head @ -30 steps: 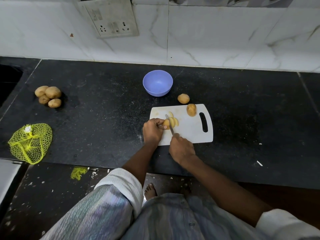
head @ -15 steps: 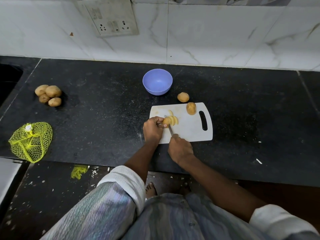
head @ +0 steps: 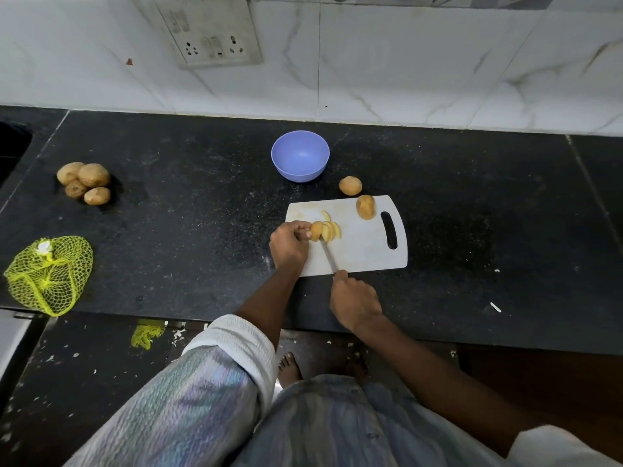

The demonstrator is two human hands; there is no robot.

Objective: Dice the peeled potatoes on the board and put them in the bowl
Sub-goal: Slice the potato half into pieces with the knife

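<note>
A white cutting board (head: pixel 364 251) lies on the black counter. At its left end my left hand (head: pixel 289 246) grips the uncut end of a potato (head: pixel 316 230), with several yellow slices (head: pixel 332 229) fanned to its right. My right hand (head: pixel 354 303) holds a knife (head: pixel 328 256) by the handle, the blade lying against the potato at the slices. A whole potato (head: pixel 365 206) sits at the board's far right corner and another potato (head: pixel 350 185) rests on the counter behind it. The purple bowl (head: pixel 300 160) stands empty behind the board.
A pile of several unpeeled potatoes (head: pixel 86 183) lies at the counter's left. A yellow mesh bag (head: pixel 49 274) sits near the front left edge. A socket plate (head: pixel 210 32) is on the tiled wall. A dark sink opening (head: pixel 11 146) is at far left.
The knife has drawn back toward me through the potato, and my right hand sits lower, off the board's near edge. My left hand keeps its grip on the potato.
</note>
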